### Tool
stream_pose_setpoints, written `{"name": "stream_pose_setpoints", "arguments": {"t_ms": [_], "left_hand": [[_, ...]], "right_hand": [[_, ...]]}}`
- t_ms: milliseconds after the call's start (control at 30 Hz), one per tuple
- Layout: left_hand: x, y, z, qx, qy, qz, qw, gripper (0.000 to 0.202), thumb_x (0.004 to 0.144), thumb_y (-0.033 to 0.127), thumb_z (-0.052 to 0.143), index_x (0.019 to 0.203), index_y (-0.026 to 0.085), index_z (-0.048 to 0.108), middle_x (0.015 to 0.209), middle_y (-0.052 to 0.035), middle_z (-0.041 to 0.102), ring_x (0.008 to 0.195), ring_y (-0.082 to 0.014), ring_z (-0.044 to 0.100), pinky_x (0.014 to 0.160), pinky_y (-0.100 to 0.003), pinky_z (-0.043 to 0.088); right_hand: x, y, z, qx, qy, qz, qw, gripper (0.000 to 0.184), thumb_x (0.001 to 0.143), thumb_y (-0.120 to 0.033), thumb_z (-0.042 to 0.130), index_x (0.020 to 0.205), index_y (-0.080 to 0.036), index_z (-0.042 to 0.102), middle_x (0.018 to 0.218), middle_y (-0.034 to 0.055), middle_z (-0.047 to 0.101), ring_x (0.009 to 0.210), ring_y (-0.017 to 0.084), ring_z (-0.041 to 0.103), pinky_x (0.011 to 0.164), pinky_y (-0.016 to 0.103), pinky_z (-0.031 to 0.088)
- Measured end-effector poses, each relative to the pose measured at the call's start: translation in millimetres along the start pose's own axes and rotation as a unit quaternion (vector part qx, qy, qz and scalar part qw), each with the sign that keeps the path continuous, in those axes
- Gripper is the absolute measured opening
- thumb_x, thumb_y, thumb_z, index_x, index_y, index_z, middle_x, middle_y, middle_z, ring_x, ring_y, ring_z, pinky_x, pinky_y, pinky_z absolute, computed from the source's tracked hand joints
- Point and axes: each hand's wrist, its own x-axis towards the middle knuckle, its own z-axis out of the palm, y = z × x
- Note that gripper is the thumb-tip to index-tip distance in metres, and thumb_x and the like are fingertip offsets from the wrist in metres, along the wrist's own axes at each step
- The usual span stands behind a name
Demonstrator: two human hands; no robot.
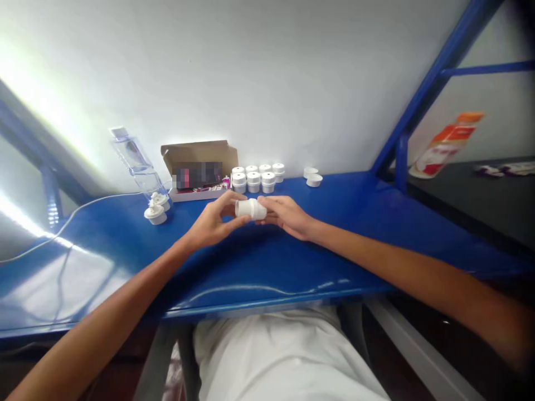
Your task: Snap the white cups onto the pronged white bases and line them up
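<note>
Between my two hands lies a white plastic cylinder with a wider collar (246, 208), held on its side just above the blue table. My left hand (217, 219) curls around its left end, thumb below and fingers above. On the other end, my right hand (288, 214) grips with the thumb on top and the fingers partly hidden beneath. Right behind stand several similar white pieces (253, 179) in rows. To their right sit two low white caps (313, 180).
An open cardboard box (200, 194) with small items stands against the wall. Left of it are a clear bottle (136, 159), white pieces with knobbed tops (155, 211) and a white cable (79, 210). Blue frame posts (401, 153) flank the blue table (234, 267); an orange-capped bottle (445, 146) is at right.
</note>
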Motion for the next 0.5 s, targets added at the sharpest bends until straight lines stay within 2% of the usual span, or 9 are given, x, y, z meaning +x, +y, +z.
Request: {"name": "stream_pose_setpoints", "arguments": {"t_ms": [100, 200, 267, 333, 400, 467, 500], "left_hand": [[-3.0, -0.9, -1.4, 0.189, -0.003, 0.103, 0.977, 0.036, 0.092, 0.038, 0.065, 0.122, 0.019, 0.059, 0.111, -0.0092, 0.070, 0.098, -0.0215, 0.067, 0.089, -0.034, 0.053], [-5.5, -5.3, -0.8, 0.321, -0.006, 0.199, 0.926, 0.031, 0.098, 0.029, 0.056, 0.128, 0.020, 0.059, 0.123, -0.0130, 0.067, 0.108, -0.0234, 0.065, 0.094, -0.036, 0.052], [-5.9, -8.1, 0.8, 0.379, -0.005, 0.240, 0.894, 0.031, 0.100, 0.024, 0.052, 0.130, 0.021, 0.058, 0.128, -0.0148, 0.065, 0.111, -0.0239, 0.064, 0.095, -0.038, 0.052], [-4.9, -9.0, 2.8, 0.411, -0.007, 0.258, 0.874, 0.031, 0.100, 0.021, 0.051, 0.129, 0.022, 0.059, 0.129, -0.0150, 0.064, 0.110, -0.0237, 0.064, 0.096, -0.039, 0.052], [-2.9, -7.7, 4.4, 0.418, -0.012, 0.251, 0.873, 0.032, 0.100, 0.023, 0.051, 0.130, 0.023, 0.058, 0.130, -0.0144, 0.064, 0.111, -0.0242, 0.064, 0.097, -0.040, 0.051], [-0.8, -6.1, 4.7, 0.404, -0.021, 0.223, 0.887, 0.035, 0.099, 0.030, 0.053, 0.133, 0.023, 0.056, 0.131, -0.0137, 0.063, 0.115, -0.0258, 0.062, 0.100, -0.042, 0.050], [-0.1, -5.8, 4.1, 0.389, -0.027, 0.202, 0.898, 0.037, 0.099, 0.033, 0.054, 0.134, 0.023, 0.056, 0.133, -0.0133, 0.062, 0.118, -0.0265, 0.061, 0.101, -0.042, 0.049]], "right_hand": [[1.1, -4.6, -3.1, 0.043, -0.007, 0.060, 0.997, 0.027, 0.090, -0.041, 0.072, 0.092, -0.014, 0.075, 0.085, 0.0067, 0.075, 0.076, 0.016, 0.069, 0.070, 0.025, 0.059], [2.8, -8.3, -4.9, 0.060, 0.009, 0.101, 0.993, 0.021, 0.092, -0.034, 0.069, 0.089, -0.013, 0.073, 0.079, 0.0056, 0.074, 0.068, 0.013, 0.067, 0.064, 0.022, 0.057], [4.5, -9.7, -5.3, 0.057, 0.015, 0.120, 0.991, 0.019, 0.091, -0.031, 0.068, 0.088, -0.013, 0.073, 0.077, 0.0051, 0.073, 0.066, 0.013, 0.066, 0.061, 0.021, 0.056], [7.0, -10.4, -6.7, 0.039, 0.014, 0.125, 0.991, 0.018, 0.089, -0.032, 0.069, 0.087, -0.014, 0.072, 0.076, 0.0053, 0.072, 0.065, 0.013, 0.066, 0.060, 0.022, 0.056], [11.1, -11.0, -11.8, -0.006, 0.023, 0.101, 0.995, 0.021, 0.087, -0.036, 0.071, 0.087, -0.015, 0.071, 0.076, 0.0050, 0.072, 0.065, 0.015, 0.065, 0.058, 0.025, 0.054], [16.9, -12.2, -23.5, -0.115, 0.060, 0.031, 0.991, 0.024, 0.083, -0.041, 0.071, 0.086, -0.017, 0.070, 0.074, 0.0033, 0.070, 0.064, 0.016, 0.063, 0.057, 0.026, 0.052], [20.3, -12.8, -32.2, -0.192, 0.089, -0.018, 0.977, 0.024, 0.081, -0.042, 0.072, 0.085, -0.018, 0.070, 0.073, 0.0022, 0.069, 0.064, 0.016, 0.063, 0.059, 0.027, 0.051]]}}
